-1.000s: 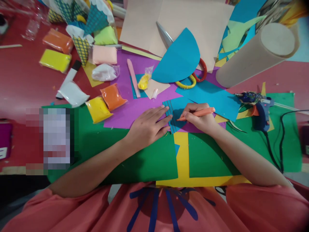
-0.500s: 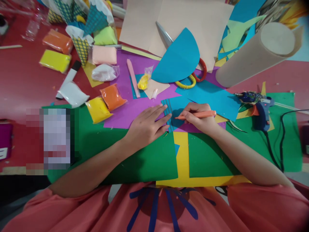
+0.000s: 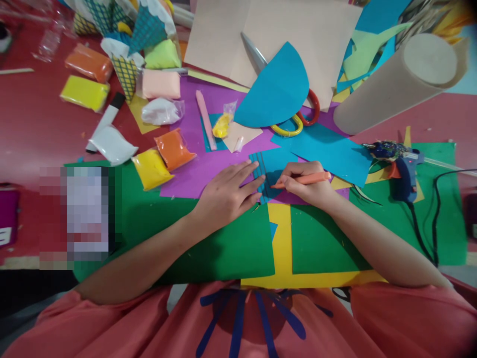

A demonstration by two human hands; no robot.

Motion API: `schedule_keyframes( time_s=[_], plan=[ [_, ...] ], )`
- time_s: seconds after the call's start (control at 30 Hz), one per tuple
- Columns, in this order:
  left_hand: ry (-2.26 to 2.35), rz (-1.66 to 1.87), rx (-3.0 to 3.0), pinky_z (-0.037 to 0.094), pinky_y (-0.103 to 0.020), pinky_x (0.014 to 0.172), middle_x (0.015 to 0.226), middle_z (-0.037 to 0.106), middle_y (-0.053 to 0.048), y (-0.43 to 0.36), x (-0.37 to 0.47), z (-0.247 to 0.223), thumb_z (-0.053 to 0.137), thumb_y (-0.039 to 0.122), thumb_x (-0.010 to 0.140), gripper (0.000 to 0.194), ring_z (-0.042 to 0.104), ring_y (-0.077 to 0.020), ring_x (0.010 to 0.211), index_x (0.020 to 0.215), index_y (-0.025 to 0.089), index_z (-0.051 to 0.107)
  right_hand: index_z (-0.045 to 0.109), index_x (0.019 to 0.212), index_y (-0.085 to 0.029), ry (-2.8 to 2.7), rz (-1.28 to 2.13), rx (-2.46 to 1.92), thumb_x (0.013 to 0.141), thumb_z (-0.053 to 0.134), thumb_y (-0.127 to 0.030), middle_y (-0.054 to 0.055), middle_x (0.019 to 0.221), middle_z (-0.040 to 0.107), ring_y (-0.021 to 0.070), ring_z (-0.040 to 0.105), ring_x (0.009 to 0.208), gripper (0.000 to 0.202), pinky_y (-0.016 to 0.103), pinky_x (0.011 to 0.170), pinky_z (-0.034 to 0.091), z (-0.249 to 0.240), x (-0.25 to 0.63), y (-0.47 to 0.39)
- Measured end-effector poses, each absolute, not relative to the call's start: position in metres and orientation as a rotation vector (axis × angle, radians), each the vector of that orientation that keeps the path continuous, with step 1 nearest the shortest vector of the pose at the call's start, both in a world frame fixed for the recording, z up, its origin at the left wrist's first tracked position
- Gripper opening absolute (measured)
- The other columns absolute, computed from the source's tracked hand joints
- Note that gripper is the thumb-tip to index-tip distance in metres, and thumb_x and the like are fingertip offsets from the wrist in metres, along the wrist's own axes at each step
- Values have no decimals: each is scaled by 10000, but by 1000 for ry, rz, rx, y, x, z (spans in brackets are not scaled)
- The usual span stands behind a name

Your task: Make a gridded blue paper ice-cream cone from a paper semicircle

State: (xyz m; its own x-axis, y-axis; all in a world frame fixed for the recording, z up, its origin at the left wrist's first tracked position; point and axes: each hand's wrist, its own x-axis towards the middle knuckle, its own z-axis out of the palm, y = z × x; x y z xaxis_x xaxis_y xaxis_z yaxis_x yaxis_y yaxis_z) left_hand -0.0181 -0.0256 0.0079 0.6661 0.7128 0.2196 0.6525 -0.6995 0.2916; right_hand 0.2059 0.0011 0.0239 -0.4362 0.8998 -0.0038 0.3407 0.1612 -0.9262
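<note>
Our right hand [image 3: 307,186] closes its fingers around the orange pen [image 3: 313,177], which slants nearly sideways, tip leftward at the lined blue paper [image 3: 278,164]. Our left hand [image 3: 225,196] lies open, fingers slightly spread, touching the paper's left end.

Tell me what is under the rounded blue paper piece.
Scissors lie under the rounded blue paper piece, with a peach sheet beneath both. The blade end, yellow handle loop and red handle loop stick out; the scissors' middle is covered.
</note>
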Motion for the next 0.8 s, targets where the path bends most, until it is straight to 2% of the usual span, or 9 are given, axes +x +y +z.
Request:
schedule_keyframes(
  time_s=[0.23,0.43,0.7,0.8],
  plan=[
    [1109,502,2701,497,-471,1017,1368,571,-164,-25,-17,8,450,317,988,337,551,-300,1271,1227,158,626,441,512,-183,-1906,1318,-1155,758,521,-263,-22,497,504,67,424,471,271,209,444,308,23,208,0],
    [1122,479,2650,477,-483,1041,1390,557,-145,-26,-18,8,460,321,985,329,533,-293,1293,1234,184,624,518,568,-168,-1937,1356,-1060,777,520,-231,-10,534,566,69,470,482,218,193,448,329,21,209,-1],
    [1104,528,2724,505,-467,1008,1349,584,-163,-25,-18,8,475,312,981,318,564,-298,1257,1218,159,622,472,539,-177,-2000,1337,-1008,789,504,-232,-19,513,533,69,454,476,258,198,458,328,21,209,0],
    [1120,491,2693,491,-473,1027,1371,572,-148,-25,-18,8,469,323,984,321,549,-285,1276,1232,183,615,467,533,-179,-2012,1341,-1002,782,499,-220,-20,513,531,68,450,478,254,199,461,329,22,209,0]
  ],
)
